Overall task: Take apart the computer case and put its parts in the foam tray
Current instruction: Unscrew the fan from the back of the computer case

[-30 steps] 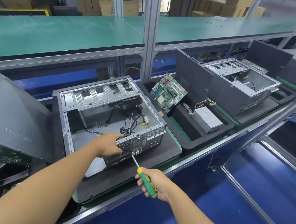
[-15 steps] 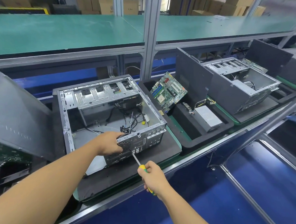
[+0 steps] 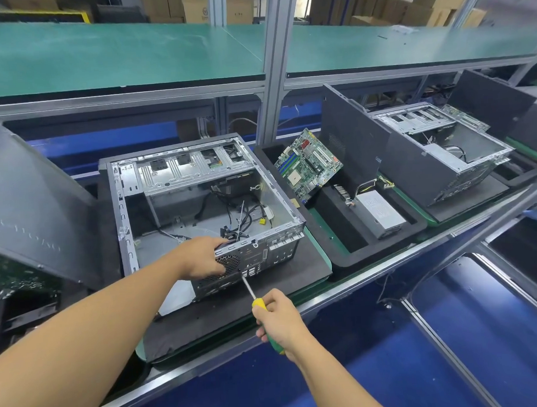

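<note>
An open metal computer case (image 3: 154,184) lies on its side on a black foam mat, with loose cables inside. My left hand (image 3: 201,258) grips the top edge of its rear panel, over the fan grille. My right hand (image 3: 278,319) holds a yellow-and-green screwdriver (image 3: 260,303), whose tip touches the rear panel just below the grille. To the right stands a black foam tray (image 3: 335,262) that holds a green motherboard (image 3: 307,165) leaning upright and a grey power supply (image 3: 381,214).
A dark side panel (image 3: 34,209) leans at the left. A second open case (image 3: 445,150) with its own leaning panel sits at the right. A green shelf (image 3: 113,59) runs above, carried by an aluminium post (image 3: 272,66). The bench's front rail (image 3: 374,278) is close to my right hand.
My right hand has turned on the screwdriver handle, so its back now covers most of the handle. The tip stays on the rear panel. My left hand has not moved.
</note>
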Tool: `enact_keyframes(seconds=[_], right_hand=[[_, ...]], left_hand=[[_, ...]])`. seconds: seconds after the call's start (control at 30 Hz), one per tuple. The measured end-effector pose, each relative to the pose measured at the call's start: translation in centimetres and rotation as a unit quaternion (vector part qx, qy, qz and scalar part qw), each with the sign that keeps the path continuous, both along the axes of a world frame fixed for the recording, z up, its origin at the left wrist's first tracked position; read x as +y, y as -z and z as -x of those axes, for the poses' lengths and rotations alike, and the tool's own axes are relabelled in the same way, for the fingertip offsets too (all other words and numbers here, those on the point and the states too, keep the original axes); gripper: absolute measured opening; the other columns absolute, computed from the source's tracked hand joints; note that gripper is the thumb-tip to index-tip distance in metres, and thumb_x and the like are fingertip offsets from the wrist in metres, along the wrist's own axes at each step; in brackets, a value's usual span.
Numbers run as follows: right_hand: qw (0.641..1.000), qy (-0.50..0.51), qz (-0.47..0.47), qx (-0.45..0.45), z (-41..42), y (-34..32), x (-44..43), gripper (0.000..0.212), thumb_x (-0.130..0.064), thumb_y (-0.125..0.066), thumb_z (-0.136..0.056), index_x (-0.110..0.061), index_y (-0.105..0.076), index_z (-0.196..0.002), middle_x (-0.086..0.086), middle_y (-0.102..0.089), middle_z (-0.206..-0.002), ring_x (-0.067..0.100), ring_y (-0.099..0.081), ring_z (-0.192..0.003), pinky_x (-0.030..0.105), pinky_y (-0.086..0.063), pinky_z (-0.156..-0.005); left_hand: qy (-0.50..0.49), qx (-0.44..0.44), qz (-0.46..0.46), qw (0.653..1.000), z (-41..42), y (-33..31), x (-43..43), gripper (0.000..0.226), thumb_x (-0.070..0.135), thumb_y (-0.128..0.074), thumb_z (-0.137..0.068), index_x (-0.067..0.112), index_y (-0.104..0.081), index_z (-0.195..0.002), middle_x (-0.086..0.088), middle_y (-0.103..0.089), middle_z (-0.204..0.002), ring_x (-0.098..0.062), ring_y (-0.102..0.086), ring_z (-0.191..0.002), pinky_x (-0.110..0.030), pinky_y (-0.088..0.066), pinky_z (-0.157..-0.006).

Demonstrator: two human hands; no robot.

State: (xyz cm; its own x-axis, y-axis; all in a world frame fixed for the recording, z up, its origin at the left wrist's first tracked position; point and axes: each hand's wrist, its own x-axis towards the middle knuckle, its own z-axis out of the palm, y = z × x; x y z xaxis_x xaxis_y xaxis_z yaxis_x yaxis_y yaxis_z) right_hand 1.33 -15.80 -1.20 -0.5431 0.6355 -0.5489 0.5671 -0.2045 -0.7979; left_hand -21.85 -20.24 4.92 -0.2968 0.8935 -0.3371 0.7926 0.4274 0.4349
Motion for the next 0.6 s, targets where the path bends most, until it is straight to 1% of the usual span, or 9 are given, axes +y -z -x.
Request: enact_keyframes(seconds=[0.1, 0.17, 0.2, 0.3, 0.37, 0.43, 0.5, 0.53, 0.6], right_hand=[[1.0, 0.003, -0.016, -0.015, 0.3, -0.1, -0.2, 0.008, -0.02, -0.057, -0.096, -0.015, -0.051, -0.098, 0.003, -0.061, -0.084, 0.012, -0.059, -0.054, 0.031, -0.05, -0.057], [1.0, 0.005, -0.009, -0.015, 0.4, -0.2, -0.4, 0.011, -0.019, -0.057, -0.096, -0.013, -0.05, -0.101, 0.004, -0.059, -0.082, 0.014, -0.055, -0.055, 0.031, -0.048, -0.055], [1.0, 0.009, -0.001, -0.015, 0.5, -0.3, -0.4, 0.014, -0.021, -0.057, -0.096, -0.011, -0.05, -0.103, 0.004, -0.059, -0.081, 0.015, -0.053, -0.056, 0.032, -0.046, -0.055], [0.999, 0.026, 0.042, -0.017, 0.7, -1.0, -0.4, 0.019, -0.026, -0.053, -0.096, -0.01, -0.055, -0.106, 0.004, -0.063, -0.082, 0.014, -0.051, -0.054, 0.029, -0.045, -0.054], [0.997, 0.026, 0.075, -0.015, 0.8, -1.4, -0.2, 0.02, -0.024, -0.047, -0.098, -0.01, -0.059, -0.107, 0.004, -0.067, -0.081, 0.015, -0.051, -0.055, 0.026, -0.045, -0.053], [0.996, 0.011, 0.088, -0.018, 0.7, -1.6, 0.0, 0.022, -0.022, -0.044, -0.099, -0.011, -0.061, -0.108, 0.005, -0.071, -0.081, 0.015, -0.053, -0.059, 0.027, -0.047, -0.056], [0.996, -0.013, 0.082, -0.022, 0.5, -1.7, 0.2, 0.021, -0.023, -0.044, -0.101, -0.012, -0.061, -0.106, 0.006, -0.072, -0.085, 0.016, -0.055, -0.063, 0.028, -0.049, -0.058], [0.997, -0.023, 0.076, -0.023, 0.4, -1.7, 0.3, 0.021, -0.023, -0.044, -0.101, -0.012, -0.061, -0.104, 0.006, -0.072, -0.087, 0.016, -0.055, -0.064, 0.028, -0.05, -0.058], [0.997, -0.042, 0.056, -0.021, 0.1, -1.5, 0.5, 0.023, -0.025, -0.044, -0.102, -0.011, -0.062, -0.102, 0.005, -0.07, -0.088, 0.015, -0.057, -0.066, 0.027, -0.052, -0.06]], left_hand=[[-0.002, 0.011, 0.004, 1.0, 0.0, 0.0, 0.0, 0.062, 0.029, -0.069, -0.082, 0.028, -0.05, -0.141, 0.0, -0.068, -0.122, -0.015, -0.061, -0.088, -0.026, -0.043, -0.075], [-0.004, 0.005, 0.004, 1.0, 0.0, -0.1, 0.0, 0.062, 0.03, -0.069, -0.082, 0.028, -0.05, -0.141, 0.0, -0.066, -0.125, -0.015, -0.062, -0.091, -0.028, -0.047, -0.079], [-0.005, -0.001, 0.004, 1.0, 0.0, -0.1, -0.1, 0.061, 0.029, -0.069, -0.081, 0.028, -0.051, -0.14, 0.001, -0.067, -0.123, -0.013, -0.063, -0.089, -0.028, -0.048, -0.08], [-0.005, -0.005, 0.001, 1.0, 0.1, -0.1, -0.1, 0.058, 0.028, -0.069, -0.08, 0.03, -0.054, -0.136, 0.003, -0.07, -0.112, -0.007, -0.062, -0.079, -0.024, -0.046, -0.071], [-0.006, -0.008, -0.002, 1.0, 0.1, 0.0, -0.1, 0.056, 0.027, -0.07, -0.08, 0.029, -0.056, -0.134, 0.004, -0.071, -0.106, -0.006, -0.061, -0.078, -0.022, -0.045, -0.068], [-0.006, -0.005, -0.003, 1.0, 0.0, 0.1, -0.1, 0.056, 0.027, -0.07, -0.079, 0.028, -0.056, -0.134, 0.003, -0.07, -0.109, -0.012, -0.063, -0.085, -0.024, -0.046, -0.074], [-0.006, 0.001, -0.004, 1.0, 0.0, 0.1, -0.1, 0.057, 0.028, -0.07, -0.079, 0.027, -0.056, -0.134, 0.001, -0.068, -0.12, -0.019, -0.063, -0.098, -0.028, -0.049, -0.083], [-0.005, 0.002, -0.006, 1.0, 0.0, 0.1, -0.1, 0.056, 0.027, -0.07, -0.079, 0.027, -0.056, -0.134, 0.0, -0.068, -0.123, -0.02, -0.063, -0.102, -0.029, -0.049, -0.086], [-0.004, 0.0, -0.007, 1.0, 0.0, 0.0, -0.1, 0.054, 0.026, -0.07, -0.08, 0.026, -0.057, -0.133, 0.0, -0.068, -0.123, -0.02, -0.063, -0.102, -0.03, -0.049, -0.087]])
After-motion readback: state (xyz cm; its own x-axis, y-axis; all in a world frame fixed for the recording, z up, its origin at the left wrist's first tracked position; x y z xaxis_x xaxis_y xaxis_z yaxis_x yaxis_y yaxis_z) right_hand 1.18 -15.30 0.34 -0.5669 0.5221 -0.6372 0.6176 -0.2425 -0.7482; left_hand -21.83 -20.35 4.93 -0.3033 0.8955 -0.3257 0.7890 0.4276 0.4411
